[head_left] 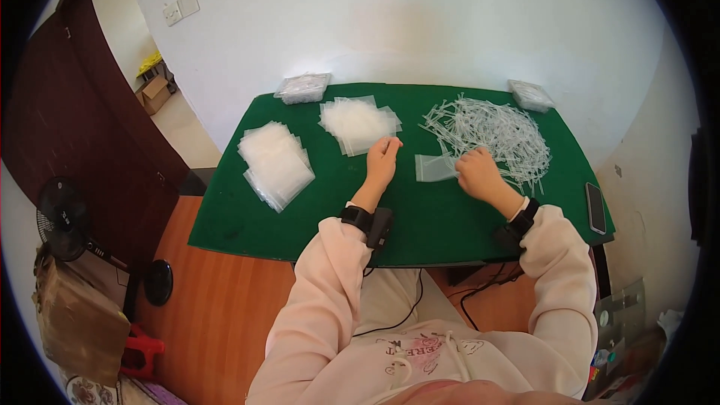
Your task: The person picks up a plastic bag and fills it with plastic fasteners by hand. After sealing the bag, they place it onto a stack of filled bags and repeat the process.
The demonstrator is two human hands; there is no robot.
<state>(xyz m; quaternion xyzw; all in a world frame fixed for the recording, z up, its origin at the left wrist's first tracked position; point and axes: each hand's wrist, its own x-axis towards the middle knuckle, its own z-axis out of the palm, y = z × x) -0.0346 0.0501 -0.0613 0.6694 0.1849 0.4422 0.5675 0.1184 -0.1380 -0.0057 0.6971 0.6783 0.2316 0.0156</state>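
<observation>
Plastic bag (pixel 433 168) lies flat, clear and colourless.

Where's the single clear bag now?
Right of centre in the head view, the single bag lies on the green tabletop, by the right hand, at the stick pile's lower left.

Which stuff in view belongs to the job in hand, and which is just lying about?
Likely in the job:
single clear bag, at the right hand
middle bag stack, beside the left hand
left bag stack
pile of clear plastic sticks

Apparently just lying about:
dark phone
black fan
cardboard box
</observation>
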